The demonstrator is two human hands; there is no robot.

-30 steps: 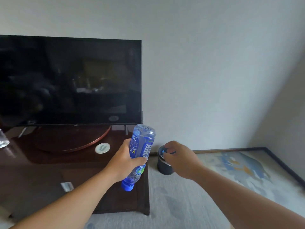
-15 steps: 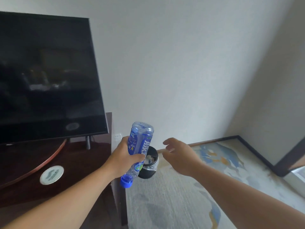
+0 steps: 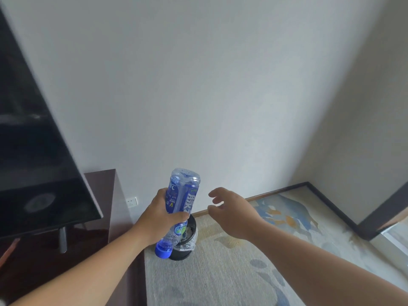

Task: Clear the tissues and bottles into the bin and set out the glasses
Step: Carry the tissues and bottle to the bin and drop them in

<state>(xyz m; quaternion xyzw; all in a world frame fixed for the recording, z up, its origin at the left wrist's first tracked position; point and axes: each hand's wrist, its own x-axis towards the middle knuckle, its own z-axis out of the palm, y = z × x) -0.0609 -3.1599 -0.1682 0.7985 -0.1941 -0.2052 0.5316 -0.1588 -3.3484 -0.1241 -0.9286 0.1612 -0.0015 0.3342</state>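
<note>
**Bottle's nearly at the bin, right hand just emptied out**

The plastic water bottle (image 3: 182, 202) is in the left hand (image 3: 161, 217), gripped round its blue label and flipped upside down, blue cap (image 3: 163, 250) pointing at the floor. It lines up with the black bin (image 3: 183, 256) from this view, but it's held up in the air, not in yet. I can't see any water in it, so I'd guess it's empty.

What changed: a second ago the right hand (image 3: 231, 210) was closed on something small and blue right over the bin. Now it's open, fingers loosely spread, holding nothing, hovering just right of the bottle. So I reckon that bit went in. The view has also swung right, so the TV (image 3: 33, 151) and dark tabletop (image 3: 99, 217) have slid to the left edge.

The bin stands on the patterned rug (image 3: 220, 272) just beside the tabletop's end, with a clear liner over the rim. There's pale crumpled stuff inside, maybe tissues, too blurry to say. One bottle left to drop here; no glasses in view.
</note>
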